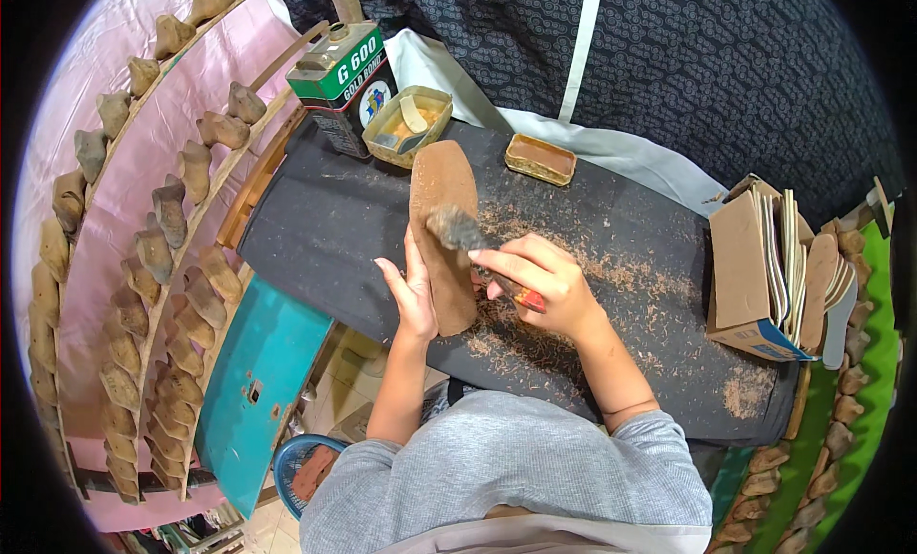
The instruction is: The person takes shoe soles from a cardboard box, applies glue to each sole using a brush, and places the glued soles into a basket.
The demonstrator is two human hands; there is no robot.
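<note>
My left hand (413, 296) grips a long brown shoe sole (445, 277) by its left edge. Its thumb stands out to the side, and the other fingers are partly hidden behind the sole. The sole is raised above the dark work table (315, 196), its rounded end pointing away from me. In my right hand (551, 288) is a brush (458, 229) with a worn, dark handle showing red near the end. The brush's pale, matted bristles rest against the face of the sole, on its upper right part.
Brown shavings (626, 263) litter the table. Along the far edge stand a green-and-black metal can (339, 76), a yellowish tub (435, 105) and a small rectangular tin (541, 159). A cardboard box (740, 267) of soles sits at right. Shelves of wooden shoe lasts (170, 210) flank the left.
</note>
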